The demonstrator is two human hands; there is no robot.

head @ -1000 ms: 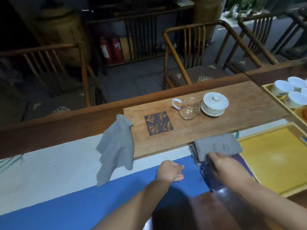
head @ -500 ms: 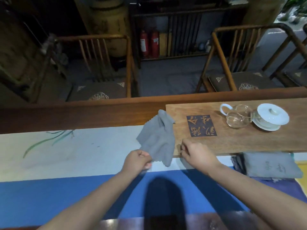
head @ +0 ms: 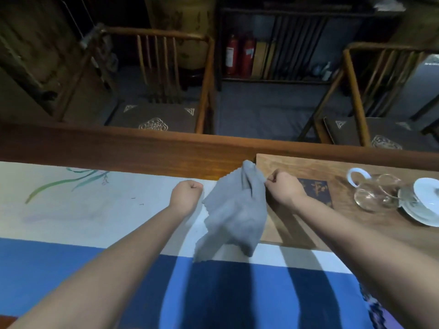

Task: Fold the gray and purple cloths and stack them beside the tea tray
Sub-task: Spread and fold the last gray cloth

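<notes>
The gray cloth (head: 235,217) hangs crumpled at centre frame, draped over the left edge of the wooden tea tray (head: 297,224) and trailing down onto the white and blue runner (head: 95,224) on the tabletop (head: 118,148). The right hand (head: 283,188), just right of the cloth's upper part, has its fingers (head: 270,180) curled and pinching the cloth's upper right edge. The left hand (head: 186,194), just left of the cloth, is clenched in a fist; its knuckles lie close to the cloth's upper left corner, but whether it grips any fabric cannot be told from this angle.

A sliver of purple cloth (head: 380,314) shows at the lower right and is cut off by the frame edge and the right forearm; its fold state cannot be made out. A glass pitcher (head: 375,191) and a white lidded cup on a saucer (head: 425,203) stand on the tray at the right, the cup partly cropped. Motion blur softens the dark inlaid panel (head: 316,188) beside the right hand.

The runner lies bare to the left of the left hand and below the cloth. The tabletop's far wooden edge runs across mid frame, with chairs (head: 166,91) beyond it.
</notes>
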